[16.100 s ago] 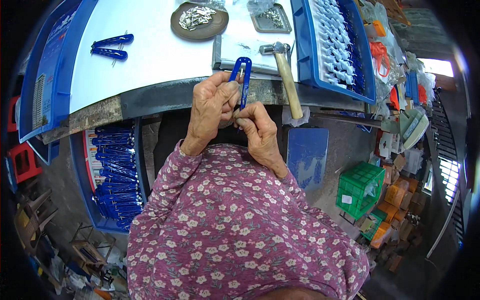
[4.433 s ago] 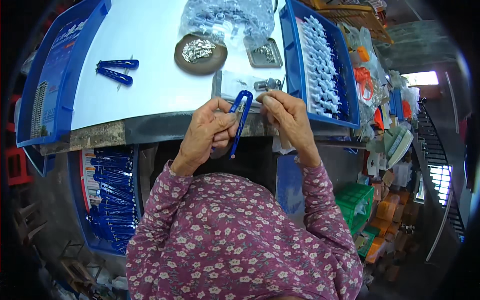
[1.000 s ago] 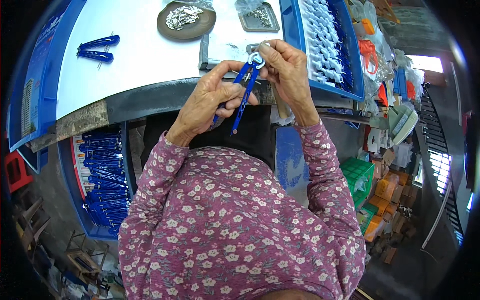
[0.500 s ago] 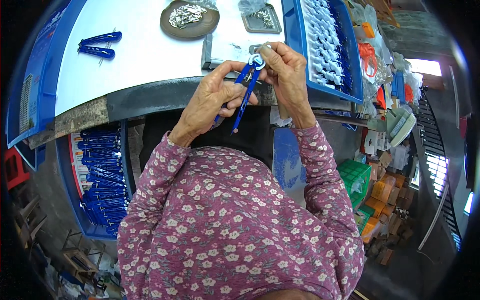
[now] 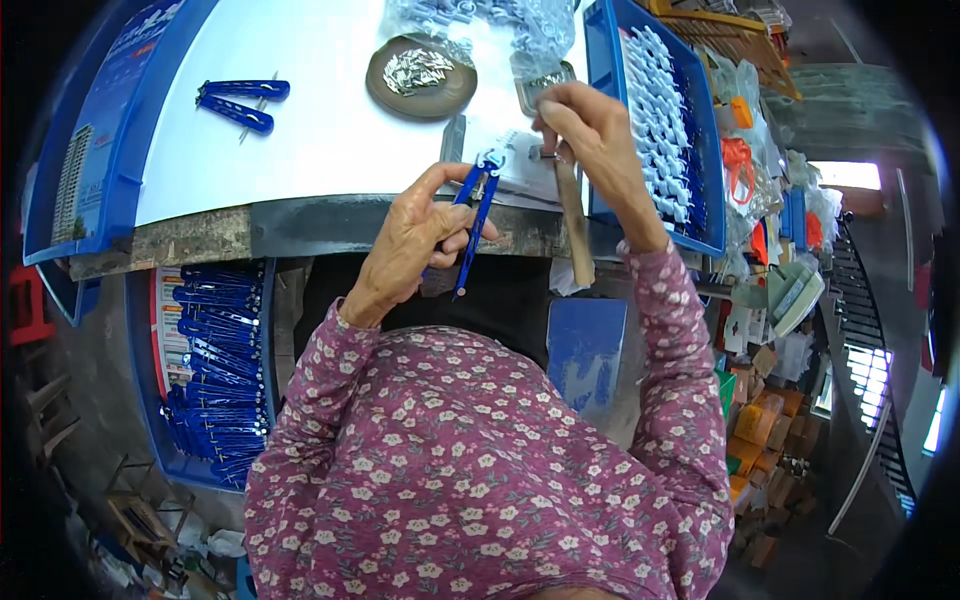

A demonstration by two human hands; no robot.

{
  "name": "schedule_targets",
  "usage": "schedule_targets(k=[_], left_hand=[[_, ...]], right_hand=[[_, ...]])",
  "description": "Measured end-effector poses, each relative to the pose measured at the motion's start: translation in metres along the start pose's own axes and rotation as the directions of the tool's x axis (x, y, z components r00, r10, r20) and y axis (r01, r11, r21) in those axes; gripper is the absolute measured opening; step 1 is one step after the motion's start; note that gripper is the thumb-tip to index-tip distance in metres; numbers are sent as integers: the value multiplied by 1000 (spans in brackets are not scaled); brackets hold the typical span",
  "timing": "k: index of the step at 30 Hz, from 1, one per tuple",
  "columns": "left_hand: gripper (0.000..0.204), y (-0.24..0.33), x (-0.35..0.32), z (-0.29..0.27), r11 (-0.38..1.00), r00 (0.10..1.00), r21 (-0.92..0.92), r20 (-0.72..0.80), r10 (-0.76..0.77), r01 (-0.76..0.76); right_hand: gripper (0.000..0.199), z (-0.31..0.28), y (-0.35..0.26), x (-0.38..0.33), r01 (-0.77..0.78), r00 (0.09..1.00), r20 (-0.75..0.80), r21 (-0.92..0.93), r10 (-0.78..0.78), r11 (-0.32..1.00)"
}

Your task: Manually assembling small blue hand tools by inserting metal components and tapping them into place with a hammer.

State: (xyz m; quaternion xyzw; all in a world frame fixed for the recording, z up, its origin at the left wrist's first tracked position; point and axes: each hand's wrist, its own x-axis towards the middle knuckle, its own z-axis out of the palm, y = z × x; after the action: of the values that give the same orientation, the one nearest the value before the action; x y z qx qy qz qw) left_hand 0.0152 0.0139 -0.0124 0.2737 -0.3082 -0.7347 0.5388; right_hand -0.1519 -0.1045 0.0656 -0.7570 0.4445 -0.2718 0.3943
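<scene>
My left hand (image 5: 410, 240) grips a pair of slotted blue handles (image 5: 480, 215). They are joined at the top by a pale head piece and spread apart below. That head piece is close to a grey metal block (image 5: 454, 138) on the table. Over to the right, my right hand (image 5: 598, 140) has its fingers curled at the head end of a hammer (image 5: 572, 215). The hammer's wooden handle slants down past the table's front edge. Part of the fingers' hold is hidden behind the hand.
Small silver pins lie in a round brown dish (image 5: 412, 104); a tray (image 5: 530, 92) stands beside it. Another blue-handled piece (image 5: 243, 103) lies at left. A blue bin (image 5: 712, 215) with rows of pale and blue parts stands right. Below, another bin (image 5: 160, 440) holds many blue handles.
My right hand has let go of the pale head piece and moved right to the hammer. My left hand keeps the blue handles. The whole view has shifted slightly.
</scene>
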Motion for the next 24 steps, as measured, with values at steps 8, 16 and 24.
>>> schedule_targets(k=[8, 16, 24], left_hand=[[36, 10, -14, -13, 997, 990, -36, -124, 65, -70], [36, 17, -18, -23, 991, 986, -78, -140, 93, -104], [36, 16, -16, -26, 991, 986, -93, -145, 78, -92]], right_hand=[[18, 53, 32, 93, 473, 876, 346, -480, -335, 739], [11, 63, 45, 105, 508, 857, 392, -528, -335, 681], [11, 68, 48, 106, 595, 803, 439, -551, -403, 586]])
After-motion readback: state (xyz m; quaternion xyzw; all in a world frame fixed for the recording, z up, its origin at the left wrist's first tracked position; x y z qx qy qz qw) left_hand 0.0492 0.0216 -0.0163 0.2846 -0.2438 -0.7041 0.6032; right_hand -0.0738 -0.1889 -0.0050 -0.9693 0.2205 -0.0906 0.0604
